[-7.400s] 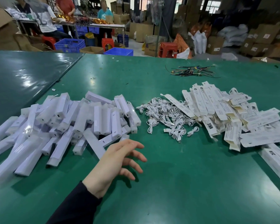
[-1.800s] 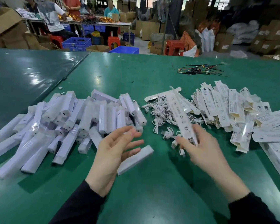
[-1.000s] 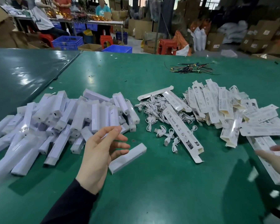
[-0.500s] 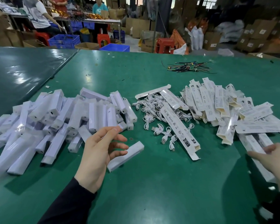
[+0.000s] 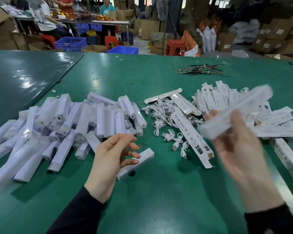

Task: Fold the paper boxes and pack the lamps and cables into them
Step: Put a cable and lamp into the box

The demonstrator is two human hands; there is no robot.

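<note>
A heap of white lamps [image 5: 71,125] lies on the left of the green table [image 5: 159,200]. One lamp [image 5: 142,159] lies apart, just beyond my left hand [image 5: 108,164], which hovers with loose fingers and holds nothing. White coiled cables [image 5: 166,115] are piled in the middle. Flat printed paper boxes [image 5: 227,100] are heaped at the right, and one flat box [image 5: 191,137] lies across the cables. My right hand [image 5: 238,149] holds a flat paper box [image 5: 235,112] in the air, blurred by motion.
A bundle of dark wires [image 5: 200,70] lies farther back on the table. A darker table [image 5: 24,76] adjoins on the left. Beyond the tables are people at a bench, blue crates [image 5: 71,43], red stools and cardboard cartons.
My right hand has come up from the low right pile with a flat box and swung it toward the middle. My left hand has hardly moved.
</note>
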